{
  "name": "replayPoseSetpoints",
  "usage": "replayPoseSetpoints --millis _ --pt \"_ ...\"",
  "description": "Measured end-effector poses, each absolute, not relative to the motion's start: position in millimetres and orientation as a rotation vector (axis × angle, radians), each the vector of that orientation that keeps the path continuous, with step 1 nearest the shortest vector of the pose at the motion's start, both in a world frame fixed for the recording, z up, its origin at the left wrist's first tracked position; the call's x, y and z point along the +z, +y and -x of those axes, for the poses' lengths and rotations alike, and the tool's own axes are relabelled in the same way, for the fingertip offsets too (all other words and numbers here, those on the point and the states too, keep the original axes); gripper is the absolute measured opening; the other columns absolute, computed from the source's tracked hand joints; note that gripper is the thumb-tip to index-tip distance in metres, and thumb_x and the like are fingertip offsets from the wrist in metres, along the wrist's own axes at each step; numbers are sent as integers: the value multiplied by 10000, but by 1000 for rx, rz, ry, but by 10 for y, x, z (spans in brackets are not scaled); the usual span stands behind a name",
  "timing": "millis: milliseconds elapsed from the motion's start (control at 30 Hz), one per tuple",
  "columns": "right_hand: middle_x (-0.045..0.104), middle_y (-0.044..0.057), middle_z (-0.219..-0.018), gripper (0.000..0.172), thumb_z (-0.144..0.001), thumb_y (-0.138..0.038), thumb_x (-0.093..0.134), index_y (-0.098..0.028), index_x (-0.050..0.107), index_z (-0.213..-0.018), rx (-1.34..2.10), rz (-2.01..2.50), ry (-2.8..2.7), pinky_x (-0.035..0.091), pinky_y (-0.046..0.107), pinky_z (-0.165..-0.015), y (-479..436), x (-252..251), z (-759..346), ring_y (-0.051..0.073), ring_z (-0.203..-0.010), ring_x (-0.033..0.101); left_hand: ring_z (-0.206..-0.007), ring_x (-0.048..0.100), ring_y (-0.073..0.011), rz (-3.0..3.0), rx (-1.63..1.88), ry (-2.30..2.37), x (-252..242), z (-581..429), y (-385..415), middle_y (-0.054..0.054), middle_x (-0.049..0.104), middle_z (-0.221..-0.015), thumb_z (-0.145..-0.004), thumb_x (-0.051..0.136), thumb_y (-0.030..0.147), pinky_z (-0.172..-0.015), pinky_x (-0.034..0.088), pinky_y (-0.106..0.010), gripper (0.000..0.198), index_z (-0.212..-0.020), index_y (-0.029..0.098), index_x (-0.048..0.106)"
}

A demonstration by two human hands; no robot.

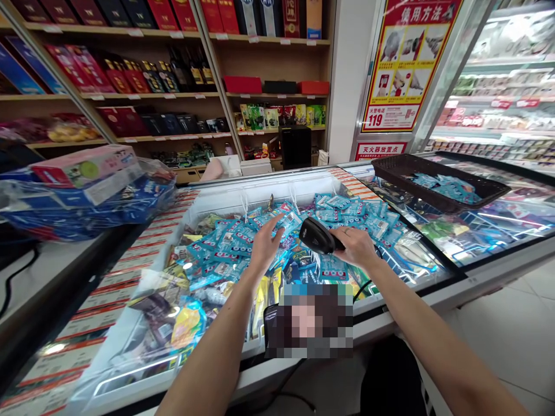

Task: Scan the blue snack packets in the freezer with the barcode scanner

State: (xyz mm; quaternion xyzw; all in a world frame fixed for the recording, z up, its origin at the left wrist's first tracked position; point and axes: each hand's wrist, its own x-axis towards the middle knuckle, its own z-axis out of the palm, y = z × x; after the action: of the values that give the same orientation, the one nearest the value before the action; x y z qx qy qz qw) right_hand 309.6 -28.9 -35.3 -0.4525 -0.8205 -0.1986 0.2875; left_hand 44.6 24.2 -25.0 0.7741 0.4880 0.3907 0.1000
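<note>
My right hand (pixel 356 247) is closed round the handle of a black barcode scanner (pixel 317 236), whose head points left toward my other hand. My left hand (pixel 265 242) pinches the edge of a small blue packet (pixel 289 221) with a pale barcode label on it. Beneath both hands, many similar blue packets (pixel 236 238) lie in a loose pile over the chest freezer (pixel 208 199). Yellow packets (pixel 261 294) and other frozen goods show below the pile.
A dark brown tray (pixel 437 199) with more blue packets rests on the freezer at right. Plastic-wrapped boxes (pixel 87 190) stand at left. A cable hangs by the front edge (pixel 373 326), beside a pixelated dark-edged object (pixel 271 332). Shelves (pixel 173 95) of boxes and bottles stand behind.
</note>
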Motion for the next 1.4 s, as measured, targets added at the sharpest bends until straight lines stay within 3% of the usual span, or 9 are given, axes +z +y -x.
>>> replayPoseSetpoints --millis 567,833,933,1033,1233,1400 --pt "656 44 -859 311 -773 -297 574 -181 579 -1061 -598 1175 -2164 384 260 -665 -281 -363 -3106 170 -775 597 -1113 533 -201 -2355 1171 1422 -258 -444 250 -32 536 -1280 -882 402 338 -910 440 -339 414 -1290 281 442" --pt "663 44 -851 322 -804 -372 541 -179 596 -1056 -592 1322 -1968 385 257 -637 -221 -428 -3265 173 -756 609 -1150 487 -245 -2228 1326 1880 -151 -143 281 -109 530 -1249 -842 418 264 -958 396 -386 478 -1314 187 401" --pt "668 42 -855 335 -791 -389 554 -179 597 -1050 -600 1370 -1918 380 257 -614 -191 -467 -3300 173 -737 613 -1096 503 -272 -2228 1246 2125 -147 -63 248 -137 545 -1182 -830 416 239 -915 404 -424 463 -1291 189 433" --pt "667 34 -827 343 -776 -398 572 -189 599 -1046 -619 1397 -1910 372 257 -598 -181 -488 -3303 176 -716 612 -1162 440 -302 -2378 1183 2226 -150 -103 179 -123 494 -1261 -840 419 252 -962 335 -487 419 -1255 237 479" --pt "673 43 -852 331 -791 -394 553 -182 605 -1040 -594 1400 -1926 375 254 -607 -183 -484 -3295 171 -742 617 -1233 398 -240 -2915 793 1662 -248 -322 138 -25 527 -1267 -865 421 335 -1087 154 -491 322 -1156 323 557" --pt "677 43 -863 337 -794 -395 553 -181 606 -1049 -575 1407 -1923 380 251 -624 -183 -475 -3300 172 -761 619 -1115 501 -215 -2869 667 1715 -329 -294 183 -19 607 -1150 -879 362 282 -1080 152 -502 325 -1114 319 582"
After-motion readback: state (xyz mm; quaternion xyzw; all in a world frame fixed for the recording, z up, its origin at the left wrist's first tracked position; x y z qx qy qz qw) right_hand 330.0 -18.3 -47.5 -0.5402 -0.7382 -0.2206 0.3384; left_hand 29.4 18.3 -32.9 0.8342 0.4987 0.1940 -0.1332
